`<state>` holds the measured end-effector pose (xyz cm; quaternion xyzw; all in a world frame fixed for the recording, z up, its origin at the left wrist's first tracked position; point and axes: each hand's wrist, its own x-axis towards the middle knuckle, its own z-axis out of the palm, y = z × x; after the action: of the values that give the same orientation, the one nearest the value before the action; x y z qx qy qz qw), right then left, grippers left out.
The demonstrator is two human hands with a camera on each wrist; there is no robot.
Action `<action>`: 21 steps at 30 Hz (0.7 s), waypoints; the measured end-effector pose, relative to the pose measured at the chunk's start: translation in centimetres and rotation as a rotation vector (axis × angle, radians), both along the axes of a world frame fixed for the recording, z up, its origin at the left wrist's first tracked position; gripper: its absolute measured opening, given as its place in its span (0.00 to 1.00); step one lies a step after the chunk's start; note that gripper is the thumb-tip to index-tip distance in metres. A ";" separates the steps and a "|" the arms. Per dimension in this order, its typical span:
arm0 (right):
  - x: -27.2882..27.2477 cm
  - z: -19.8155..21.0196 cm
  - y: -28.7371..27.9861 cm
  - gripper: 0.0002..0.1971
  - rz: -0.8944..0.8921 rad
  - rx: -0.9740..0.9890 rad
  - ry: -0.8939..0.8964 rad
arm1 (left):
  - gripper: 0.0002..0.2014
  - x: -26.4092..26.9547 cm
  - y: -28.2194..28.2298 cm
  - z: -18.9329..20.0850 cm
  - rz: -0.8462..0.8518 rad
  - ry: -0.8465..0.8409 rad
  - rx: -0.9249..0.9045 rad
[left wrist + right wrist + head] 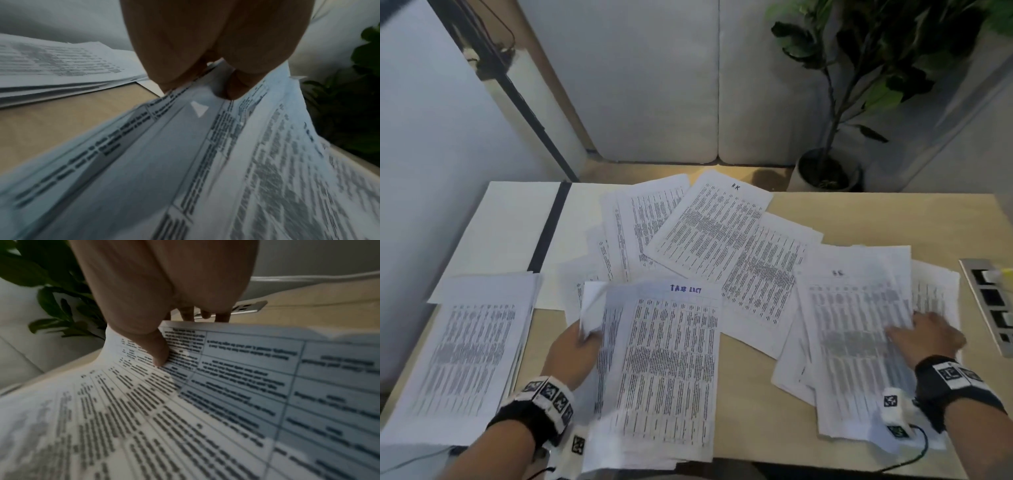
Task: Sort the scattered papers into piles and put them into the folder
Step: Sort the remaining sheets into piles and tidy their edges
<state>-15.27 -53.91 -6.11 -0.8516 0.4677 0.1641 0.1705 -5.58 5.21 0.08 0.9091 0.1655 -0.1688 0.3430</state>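
Left hand (572,353) pinching one sheaf (661,363), right hand (924,337) another (859,335); squaring edges before stacking should help.

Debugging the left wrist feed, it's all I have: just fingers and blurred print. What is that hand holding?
Observer: The left hand grips the left edge of a stack of sheets with a blue heading, near the table's front.
Operator: Folder anywhere?
Observer: Yes, a white folder with a dark spine lies open at the far left, partly under papers.
Operator: Right hand?
Observer: The right hand pinches the edge of another stack at the right, thumb on top.
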 end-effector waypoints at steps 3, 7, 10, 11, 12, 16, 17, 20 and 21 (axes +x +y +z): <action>-0.8 -1.1 -0.7 0.33 0.004 -0.004 0.027 | 0.07 0.0 -0.1 -0.1 0.020 0.056 -0.122; -0.9 -1.2 0.9 0.29 -0.010 -0.016 -0.024 | 0.26 -0.5 -2.0 -3.5 -0.169 0.190 0.148; -1.1 -1.3 1.9 0.24 -0.040 -0.012 -0.067 | 0.28 -1.2 -3.5 -5.5 -0.312 0.220 0.336; -1.3 -1.2 2.1 0.23 -0.047 -0.002 -0.068 | 0.27 -1.5 -4.0 -5.5 -0.317 0.226 0.369; -1.4 -1.2 2.1 0.23 -0.040 -0.001 -0.064 | 0.25 -1.6 -4.0 -5.9 -0.316 0.225 0.388; -1.4 -0.7 3.4 0.22 -0.029 -0.052 -0.098 | 0.20 -2.1 -4.7 -5.1 -0.304 0.157 0.422; -1.4 -0.7 3.8 0.21 0.007 -0.073 -0.121 | 0.20 -2.3 -4.9 -4.7 -0.285 0.146 0.424; -1.4 -0.6 4.2 0.16 0.129 -0.101 -0.167 | 0.22 -2.5 -5.0 -4.5 -0.199 0.152 0.454; -1.3 -0.4 4.1 0.15 0.137 -0.080 -0.195 | 0.22 -2.5 -4.8 -4.6 -0.153 0.176 0.457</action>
<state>-16.58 -49.83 -6.48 -0.8996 0.3959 0.0729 0.1695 -8.07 0.43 -4.54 0.9547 0.1595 -0.2310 0.0990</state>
